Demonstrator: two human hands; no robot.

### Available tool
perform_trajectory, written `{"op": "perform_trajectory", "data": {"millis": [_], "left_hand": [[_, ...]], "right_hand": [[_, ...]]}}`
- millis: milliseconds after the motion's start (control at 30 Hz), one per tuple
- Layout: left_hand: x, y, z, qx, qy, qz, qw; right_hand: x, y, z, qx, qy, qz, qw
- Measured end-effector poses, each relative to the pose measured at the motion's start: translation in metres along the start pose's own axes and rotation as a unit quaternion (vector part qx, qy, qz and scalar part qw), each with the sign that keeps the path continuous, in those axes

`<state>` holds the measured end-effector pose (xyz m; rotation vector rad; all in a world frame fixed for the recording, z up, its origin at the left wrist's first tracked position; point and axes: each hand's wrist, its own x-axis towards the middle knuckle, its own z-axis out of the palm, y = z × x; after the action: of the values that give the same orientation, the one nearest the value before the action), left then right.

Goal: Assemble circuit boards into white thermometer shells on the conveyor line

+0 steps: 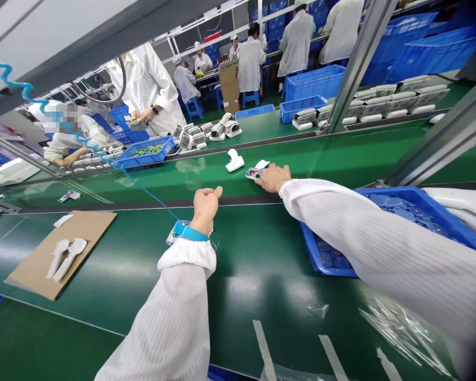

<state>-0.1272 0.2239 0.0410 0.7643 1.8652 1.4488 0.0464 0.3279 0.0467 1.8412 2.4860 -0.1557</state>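
My right hand (275, 178) reaches across to the green belt, its fingers closed on the near end of an open white housing half (256, 171) with coloured wires and a circuit inside. My left hand (206, 207) hangs over the near edge of the belt, fingers curled in, with nothing visible in them. A blue wrist strap (190, 231) with a coiled cord circles my left wrist. Partly hidden behind that wrist lies another housing with electronics (171, 236). A white gun-shaped housing (234, 160) rests on the belt left of my right hand.
Under my right forearm stands a blue bin (315, 248) of blue flat parts. White shell halves (68, 258) lie on cardboard (27, 272) at left. Bagged clear rods (408, 333) and tape strips (264, 346) are near me. Metal posts (360, 69) rise beyond; co-workers (153, 87) stand across the belt.
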Motion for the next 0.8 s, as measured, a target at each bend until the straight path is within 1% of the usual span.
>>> {"op": "perform_trajectory", "data": {"millis": [33, 100, 133, 200, 267, 300, 333, 400, 433, 467, 567, 633, 700, 733, 767, 800], "left_hand": [[-0.009, 0.002, 0.007, -0.019, -0.029, -0.017, 0.999], [-0.029, 0.006, 0.020, -0.071, -0.094, -0.042, 0.992], [-0.041, 0.007, 0.025, -0.100, -0.120, -0.047, 0.987], [-0.067, 0.008, 0.030, -0.146, -0.151, -0.047, 0.977], [-0.098, 0.004, 0.026, -0.139, -0.173, -0.029, 0.975], [-0.115, 0.001, 0.021, -0.111, -0.194, -0.012, 0.975], [-0.132, -0.003, 0.014, -0.073, -0.228, 0.010, 0.971], [-0.164, -0.010, 0.002, 0.010, -0.305, 0.060, 0.950], [-0.178, -0.013, -0.002, 0.049, -0.335, 0.082, 0.938], [-0.190, -0.016, -0.006, 0.079, -0.353, 0.098, 0.927], [-0.216, -0.024, -0.008, 0.136, -0.378, 0.124, 0.907], [-0.224, -0.030, -0.007, 0.147, -0.398, 0.140, 0.895], [-0.227, -0.039, -0.005, 0.159, -0.399, 0.166, 0.888], [-0.228, -0.044, -0.005, 0.167, -0.390, 0.171, 0.889], [-0.229, -0.049, -0.005, 0.173, -0.379, 0.160, 0.895], [-0.229, -0.054, -0.006, 0.171, -0.370, 0.134, 0.903]], "right_hand": [[-0.015, -0.003, -0.006, 0.002, 0.010, -0.018, 1.000], [-0.054, -0.009, -0.015, 0.009, 0.034, -0.069, 0.997], [-0.079, -0.010, -0.017, 0.014, 0.046, -0.099, 0.994], [-0.132, -0.006, -0.018, 0.025, 0.054, -0.157, 0.986], [-0.185, 0.007, -0.015, 0.051, 0.068, -0.182, 0.980], [-0.209, 0.016, -0.012, 0.104, 0.104, -0.186, 0.972], [-0.230, 0.026, -0.009, 0.157, 0.147, -0.184, 0.959], [-0.263, 0.042, -0.002, 0.228, 0.222, -0.169, 0.933], [-0.275, 0.048, 0.002, 0.244, 0.242, -0.165, 0.924], [-0.284, 0.051, 0.007, 0.250, 0.247, -0.164, 0.922], [-0.300, 0.049, 0.016, 0.253, 0.227, -0.167, 0.926], [-0.308, 0.044, 0.016, 0.234, 0.227, -0.165, 0.931], [-0.316, 0.044, 0.011, 0.209, 0.237, -0.163, 0.935], [-0.321, 0.047, 0.009, 0.205, 0.237, -0.155, 0.937], [-0.326, 0.055, 0.009, 0.205, 0.233, -0.135, 0.941], [-0.330, 0.065, 0.013, 0.206, 0.223, -0.106, 0.947]]}}
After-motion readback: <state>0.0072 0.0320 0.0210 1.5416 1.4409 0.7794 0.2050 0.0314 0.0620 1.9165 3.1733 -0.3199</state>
